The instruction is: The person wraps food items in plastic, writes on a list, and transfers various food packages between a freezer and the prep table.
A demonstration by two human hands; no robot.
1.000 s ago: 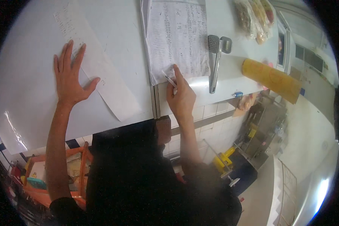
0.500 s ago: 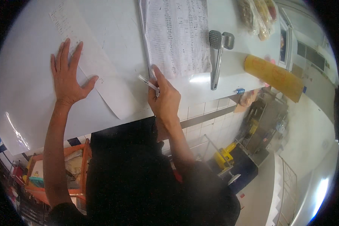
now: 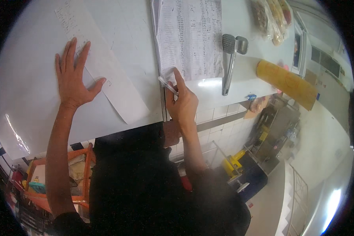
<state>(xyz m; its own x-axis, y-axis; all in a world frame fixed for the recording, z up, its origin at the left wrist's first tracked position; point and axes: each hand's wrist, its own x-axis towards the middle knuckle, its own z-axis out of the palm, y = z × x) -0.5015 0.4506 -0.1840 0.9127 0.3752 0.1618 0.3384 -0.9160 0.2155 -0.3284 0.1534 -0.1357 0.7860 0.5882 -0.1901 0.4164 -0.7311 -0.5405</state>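
Left of the stack of printed sheets (image 3: 190,43), the left hand (image 3: 72,84) lies flat, fingers spread and gripping nothing, over the edge of the long paper strip (image 3: 122,94); light, even pressure there should stop it sliding. At the stack's lower left corner, the right hand (image 3: 183,104) extends its index finger, the others curled around a pen (image 3: 167,84), and following one row at a time would probably serve best. The stack's top is cut off, its print too blurred to read, and the curled fingers hide part of the pen.
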